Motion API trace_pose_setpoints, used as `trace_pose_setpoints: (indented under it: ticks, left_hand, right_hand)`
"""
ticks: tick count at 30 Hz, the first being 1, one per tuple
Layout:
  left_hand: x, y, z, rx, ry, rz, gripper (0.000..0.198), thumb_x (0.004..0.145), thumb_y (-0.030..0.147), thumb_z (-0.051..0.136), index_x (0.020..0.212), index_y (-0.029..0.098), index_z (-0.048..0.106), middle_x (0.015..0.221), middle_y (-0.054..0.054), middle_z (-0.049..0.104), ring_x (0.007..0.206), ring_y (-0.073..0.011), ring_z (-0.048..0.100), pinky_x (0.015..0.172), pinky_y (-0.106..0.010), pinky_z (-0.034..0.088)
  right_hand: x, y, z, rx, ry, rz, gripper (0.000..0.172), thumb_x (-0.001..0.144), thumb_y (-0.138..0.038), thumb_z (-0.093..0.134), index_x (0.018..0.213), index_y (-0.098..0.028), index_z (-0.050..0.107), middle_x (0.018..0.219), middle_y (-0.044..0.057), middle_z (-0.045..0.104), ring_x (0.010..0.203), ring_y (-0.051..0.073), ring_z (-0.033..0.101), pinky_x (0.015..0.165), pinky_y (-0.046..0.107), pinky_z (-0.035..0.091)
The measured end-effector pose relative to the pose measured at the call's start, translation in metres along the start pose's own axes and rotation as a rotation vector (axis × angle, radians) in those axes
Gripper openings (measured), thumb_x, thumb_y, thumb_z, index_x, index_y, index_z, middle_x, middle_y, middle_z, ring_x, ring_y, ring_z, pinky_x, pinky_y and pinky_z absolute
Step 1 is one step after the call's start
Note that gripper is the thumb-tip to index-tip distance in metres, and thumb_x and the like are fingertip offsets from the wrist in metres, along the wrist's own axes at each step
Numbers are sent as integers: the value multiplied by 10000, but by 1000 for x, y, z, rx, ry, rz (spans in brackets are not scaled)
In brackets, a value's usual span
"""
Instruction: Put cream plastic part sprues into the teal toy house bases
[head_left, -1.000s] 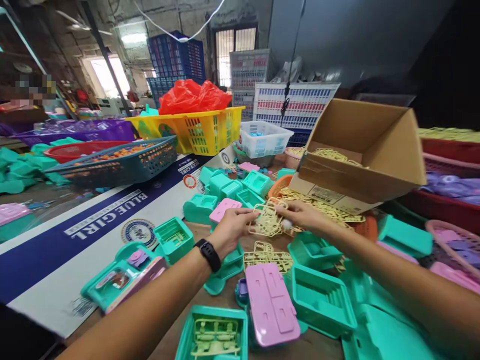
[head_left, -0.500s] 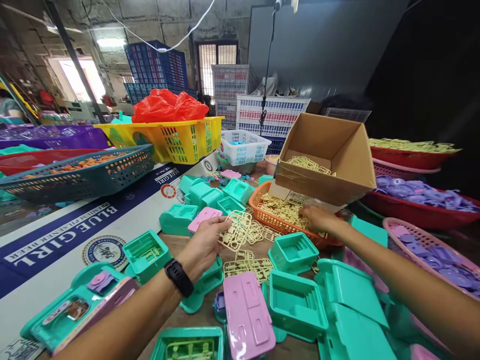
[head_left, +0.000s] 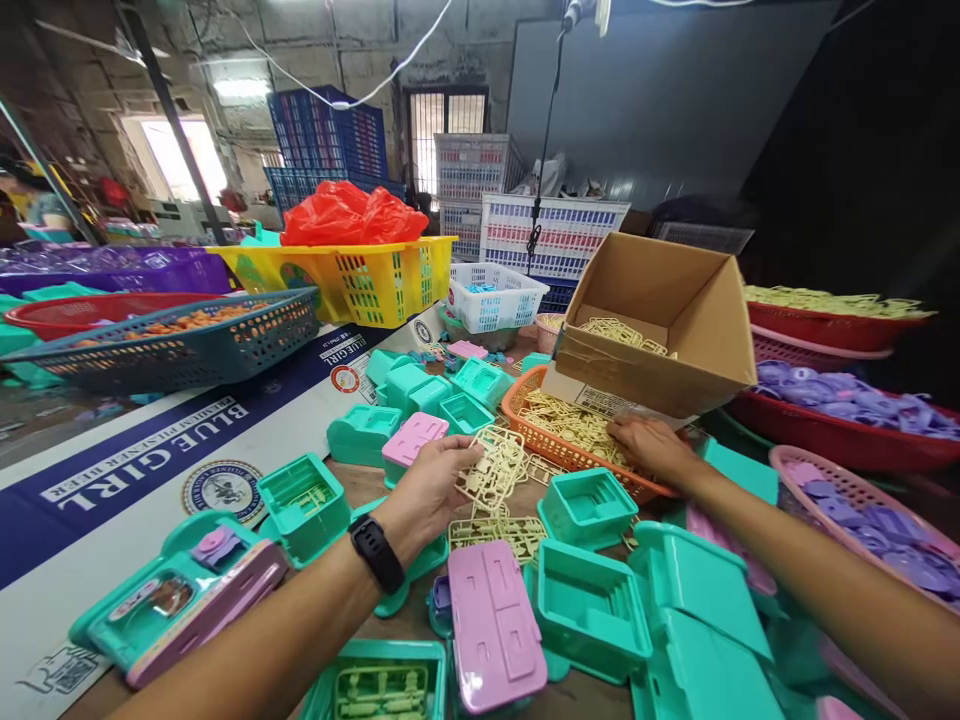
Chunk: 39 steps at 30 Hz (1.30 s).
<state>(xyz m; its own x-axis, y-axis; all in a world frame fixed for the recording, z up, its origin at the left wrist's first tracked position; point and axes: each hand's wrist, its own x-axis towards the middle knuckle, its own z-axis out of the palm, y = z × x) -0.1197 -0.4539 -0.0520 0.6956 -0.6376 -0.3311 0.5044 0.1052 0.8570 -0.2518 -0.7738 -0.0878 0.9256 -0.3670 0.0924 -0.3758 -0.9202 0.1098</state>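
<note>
Pinched between the thumb and fingers of my left hand [head_left: 435, 485] are pale yellow plastic part frames [head_left: 493, 468], held above the table. My right hand [head_left: 651, 445] reaches into an orange basket [head_left: 555, 444] heaped with similar yellow frames [head_left: 574, 425]; its fingertips are down among them, and whether they grip one is hidden. Behind that basket a cardboard box [head_left: 652, 370] tilts forward with more frames inside. Below my hands lie more yellow frames [head_left: 506, 535], open teal plastic boxes [head_left: 592, 610] and a pink-lidded case [head_left: 496, 630].
To the left stand a dark teal basket [head_left: 277, 335] of orange parts and a yellow basket [head_left: 390, 280] topped by a red bag. A pink basket [head_left: 795, 465] of purple parts is on the right. Flattened printed cardboard [head_left: 165, 490] covers the table's left side.
The view has shifted slightly. My left hand has moved a little right with the yellow frames. My right hand has shifted slightly right within the orange basket.
</note>
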Motion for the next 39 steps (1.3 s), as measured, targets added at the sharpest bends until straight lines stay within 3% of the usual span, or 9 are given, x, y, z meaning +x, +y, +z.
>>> trace_pose_setpoints:
  ticks: [5,11,14,17,21,24,27,35,39]
  left_hand:
    - [1,2,-10,-35,13,25,152,847,3,609,756,122,631,668,-1,605,536,-118,564,514,-250,524]
    - [-1,3,-7,-84,17,3,186,829,-19,636,715,127,623,674,-13,619,576,-103,574,539,-206,487]
    - [-5,3,-5,-98,-8,2,174,810,-2,678,711,131,623,683,-11,623,593,-106,574,566,-216,489]
    - [-6,2,-3,-135,-10,16,193,798,2,696,729,151,594,696,4,620,596,-109,572,569,-222,472]
    - [-7,-3,5,-159,-5,29,206,872,6,595,768,176,543,666,19,586,573,-112,557,602,-242,483]
    - [-14,-10,17,-188,-25,39,190,928,24,507,830,184,533,757,-8,641,655,-127,617,698,-270,527]
    - [-27,-16,22,-240,-77,65,171,983,81,440,884,190,527,889,-45,693,829,-164,686,847,-332,556]
    - [-69,-21,2,-155,-262,287,111,1000,144,477,952,196,563,1072,-85,713,1048,-228,687,995,-408,501]
    - [-85,-29,0,36,-288,374,132,986,183,477,1014,221,601,1192,-79,690,1153,-241,631,1051,-401,456]
  right_hand:
    - [-7,7,-6,293,159,119,260,904,-397,513,792,-206,651,820,107,729,784,254,666,680,330,425]
    - [-15,6,-18,731,189,198,741,650,-921,526,742,-196,650,691,92,699,622,222,651,569,322,494]
    - [-18,-8,-29,950,187,266,729,517,-886,692,741,-194,646,671,62,682,555,163,594,501,283,466]
    - [-26,-36,-47,1298,131,384,628,399,-635,925,753,-196,649,663,13,664,535,109,544,440,220,418]
    - [-45,-91,-66,1578,-94,378,586,455,-517,973,829,-195,657,710,2,659,562,105,564,454,215,464]
    - [-57,-133,-70,1588,-234,327,598,451,-525,978,816,-191,640,693,-15,628,559,92,543,476,215,464]
    - [-62,-160,-66,1492,-193,260,630,431,-556,968,805,-192,616,661,-19,612,567,94,530,470,208,427]
    - [-83,-194,-77,1336,30,-7,642,631,-619,862,1131,-259,684,1096,73,710,917,232,646,742,346,559]
    - [-104,-190,-83,1199,-37,-164,495,782,-677,705,1009,-238,716,888,45,712,775,207,608,726,354,532]
